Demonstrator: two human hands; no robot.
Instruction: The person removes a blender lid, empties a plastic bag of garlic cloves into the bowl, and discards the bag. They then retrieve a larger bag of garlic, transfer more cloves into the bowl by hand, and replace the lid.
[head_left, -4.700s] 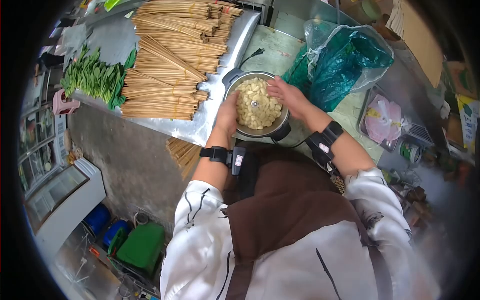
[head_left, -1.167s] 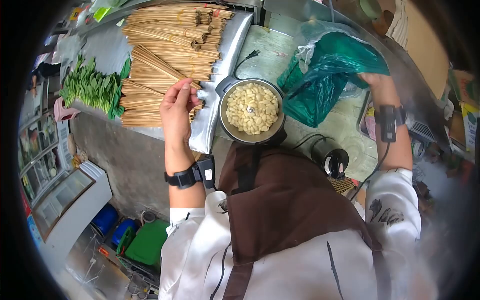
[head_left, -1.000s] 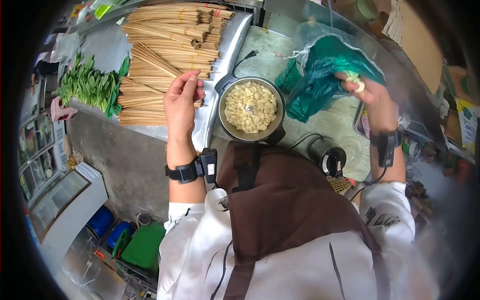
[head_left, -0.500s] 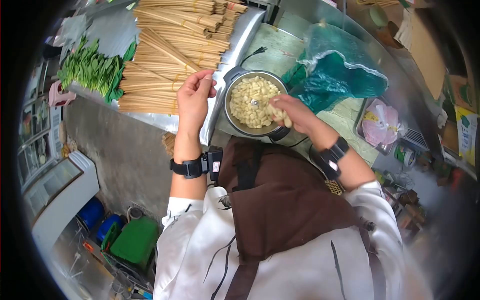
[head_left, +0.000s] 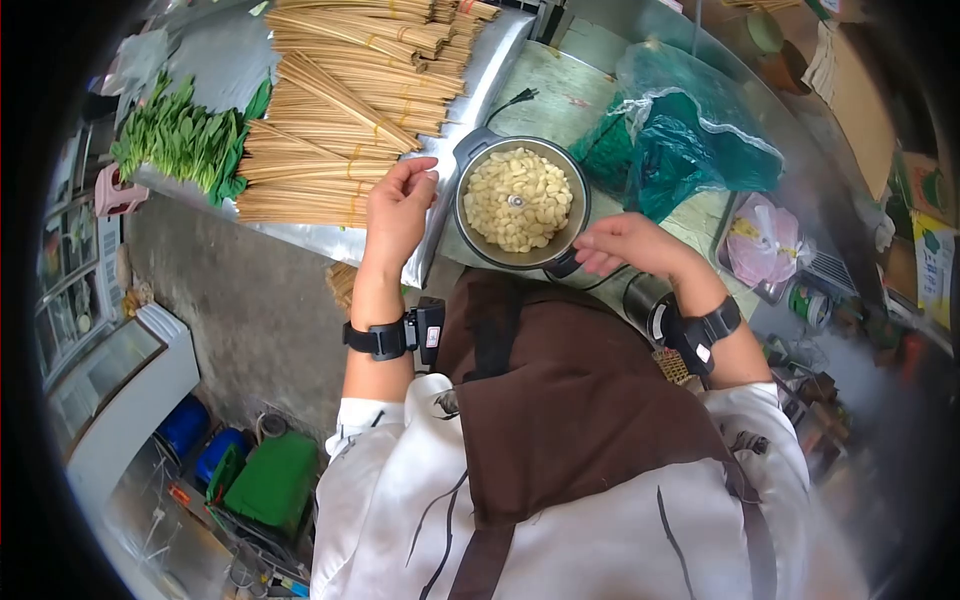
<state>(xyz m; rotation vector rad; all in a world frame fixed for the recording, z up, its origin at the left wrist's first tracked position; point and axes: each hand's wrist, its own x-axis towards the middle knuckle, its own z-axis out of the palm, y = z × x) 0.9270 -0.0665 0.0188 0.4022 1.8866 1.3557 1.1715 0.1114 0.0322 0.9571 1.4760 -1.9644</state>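
Peeled garlic cloves (head_left: 520, 220) fill much of a round metal bowl (head_left: 470, 230) with a dark rim. A metal spindle (head_left: 515, 201) stands up in its middle, as in a food chopper. Left of the bowl, apart from it, my left hand (head_left: 398, 212) hovers with loosely bent fingers and a small gap between thumb and forefinger; nothing shows in it. Just past the bowl's lower right rim is my right hand (head_left: 632, 243), its fingers pointing down and a little apart, with no garlic visible in them. Its palm side is hidden.
Bundled wooden sticks (head_left: 330, 130) and green leafy vegetables (head_left: 180, 145) lie on the metal surface at left. A green plastic bag (head_left: 690, 140) lies right of the bowl. Beyond it is a tray with a pinkish plastic bag (head_left: 760, 240). A black plug (head_left: 522, 97) lies behind the bowl.
My right hand has let go of the garlic cloves it held over the bowl and moved right, past the rim. My left hand has shifted slightly, its fingers looser.
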